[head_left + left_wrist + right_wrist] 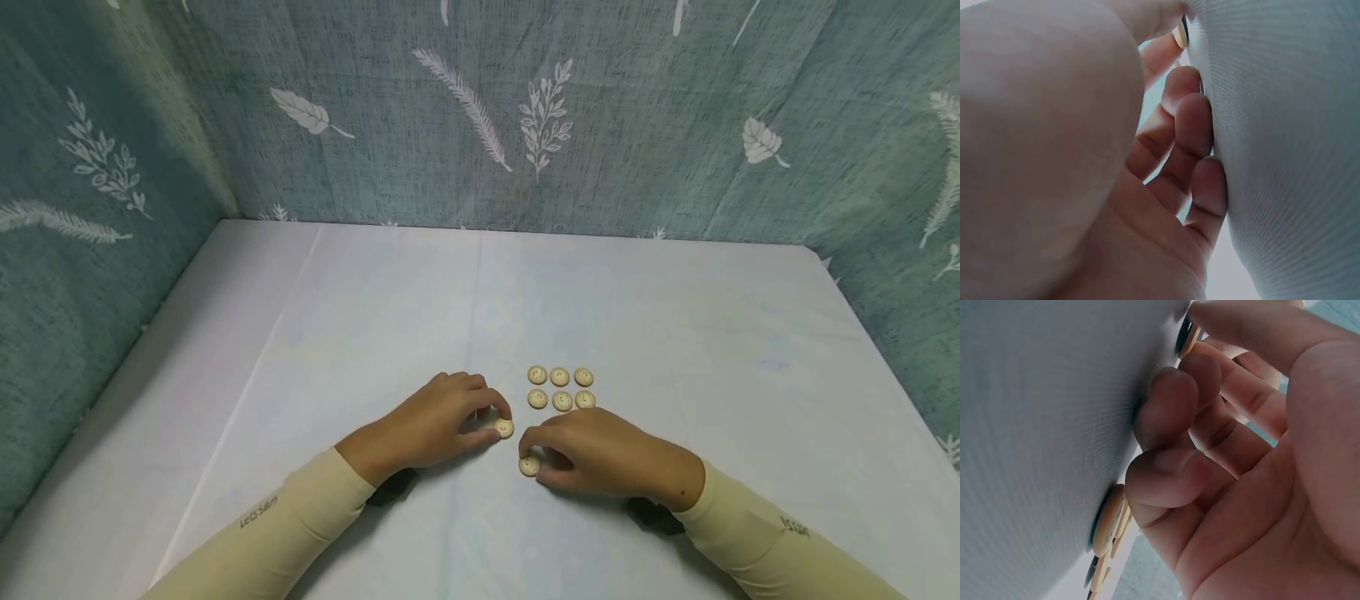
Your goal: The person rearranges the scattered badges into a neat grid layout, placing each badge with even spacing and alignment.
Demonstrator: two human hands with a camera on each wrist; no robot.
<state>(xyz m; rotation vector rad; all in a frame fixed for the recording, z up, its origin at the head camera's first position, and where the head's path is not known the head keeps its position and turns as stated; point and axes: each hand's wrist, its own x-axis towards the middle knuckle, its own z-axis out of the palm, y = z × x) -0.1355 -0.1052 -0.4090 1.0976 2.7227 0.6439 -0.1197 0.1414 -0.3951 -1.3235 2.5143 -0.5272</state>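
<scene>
In the head view, my left hand (446,421) pinches a small round pale-wood disc (504,428) between thumb and index finger, down on the tabletop. My right hand (600,450), a little nearer and to the right, holds another wooden disc (529,465) the same way. Faint marks show on top of the discs, too small to read. The left wrist view catches the edge of the left disc (1180,34) at the fingertips, other fingers curled against the cloth. In the right wrist view, the right disc (1191,340) is partly hidden by the fingers.
Just beyond the right hand, several matching discs (560,377) lie flat in two rows of three; the hand comes close to the near row's right disc (585,400). A white cloth (360,317) covers the table. Green leaf-print curtains (637,125) hang at the back and sides.
</scene>
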